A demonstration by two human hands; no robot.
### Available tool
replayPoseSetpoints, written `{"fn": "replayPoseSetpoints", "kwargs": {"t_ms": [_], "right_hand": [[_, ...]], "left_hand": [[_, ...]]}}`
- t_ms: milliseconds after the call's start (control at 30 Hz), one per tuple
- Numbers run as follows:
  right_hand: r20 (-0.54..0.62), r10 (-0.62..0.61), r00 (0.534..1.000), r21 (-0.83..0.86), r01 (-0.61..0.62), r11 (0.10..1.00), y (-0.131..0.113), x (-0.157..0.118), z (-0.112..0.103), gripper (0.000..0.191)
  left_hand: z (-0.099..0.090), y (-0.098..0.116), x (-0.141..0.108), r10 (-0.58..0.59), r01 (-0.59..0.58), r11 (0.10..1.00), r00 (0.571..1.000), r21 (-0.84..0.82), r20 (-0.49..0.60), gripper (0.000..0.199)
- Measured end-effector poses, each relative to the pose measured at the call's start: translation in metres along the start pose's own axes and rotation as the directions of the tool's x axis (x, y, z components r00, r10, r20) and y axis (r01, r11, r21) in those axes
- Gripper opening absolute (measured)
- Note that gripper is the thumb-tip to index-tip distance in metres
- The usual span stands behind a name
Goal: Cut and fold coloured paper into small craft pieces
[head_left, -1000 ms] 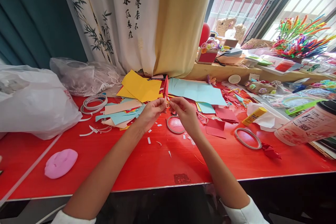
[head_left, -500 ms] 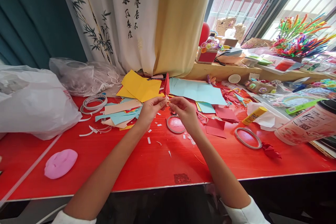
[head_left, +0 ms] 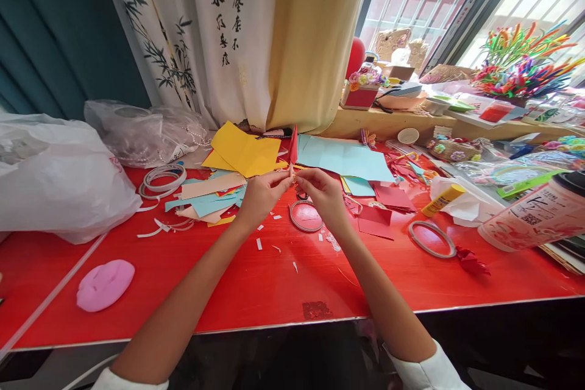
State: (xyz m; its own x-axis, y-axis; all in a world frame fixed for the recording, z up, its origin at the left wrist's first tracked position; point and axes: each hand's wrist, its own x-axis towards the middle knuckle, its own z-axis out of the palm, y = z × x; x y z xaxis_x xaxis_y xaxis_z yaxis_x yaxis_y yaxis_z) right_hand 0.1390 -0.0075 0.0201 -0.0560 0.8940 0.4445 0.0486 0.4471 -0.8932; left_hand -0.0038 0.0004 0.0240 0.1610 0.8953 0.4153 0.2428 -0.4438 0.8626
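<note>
My left hand [head_left: 265, 194] and my right hand [head_left: 323, 192] meet over the middle of the red table [head_left: 256, 292], fingertips pinched together. Between them stands a narrow, pointed piece of folded red paper [head_left: 294, 145], tip upward. Both hands grip its lower end, which the fingers partly cover. Just below my right hand, a roll of tape [head_left: 305, 217] lies flat. A yellow sheet [head_left: 247, 147] and a light blue sheet [head_left: 343, 157] lie behind the hands. Paper strips [head_left: 214, 195] are heaped to the left, and red paper squares [head_left: 375, 221] rest to the right.
Tape rolls [head_left: 163, 180] and a white plastic bag [head_left: 59, 177] are at the left, with a pink lump [head_left: 105, 285] nearer the edge. On the right are a glue stick [head_left: 443, 200], another tape roll [head_left: 432, 239], a red folded paper piece [head_left: 471, 261] and a large cup [head_left: 537, 213].
The red paper's tip has shifted slightly to the right and the piece has turned a little between my fingertips. Both hands stay in nearly the same place.
</note>
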Motion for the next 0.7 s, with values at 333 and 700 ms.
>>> {"fn": "replayPoseSetpoints", "kwargs": {"t_ms": [333,700], "right_hand": [[0.005,0.006,1.0,-0.006,-0.005,1.0,0.0026,-0.0007,0.0012,0.024],[-0.044,0.049,0.998,-0.041,-0.051,0.998,0.0046,0.0025,-0.0014,0.02]], "left_hand": [[0.003,0.0014,-0.006,0.029,-0.024,0.99,0.999,0.136,-0.038,0.03],[0.0052,0.0036,-0.0042,0.1,-0.109,0.981,0.993,0.159,0.063,0.023]]}}
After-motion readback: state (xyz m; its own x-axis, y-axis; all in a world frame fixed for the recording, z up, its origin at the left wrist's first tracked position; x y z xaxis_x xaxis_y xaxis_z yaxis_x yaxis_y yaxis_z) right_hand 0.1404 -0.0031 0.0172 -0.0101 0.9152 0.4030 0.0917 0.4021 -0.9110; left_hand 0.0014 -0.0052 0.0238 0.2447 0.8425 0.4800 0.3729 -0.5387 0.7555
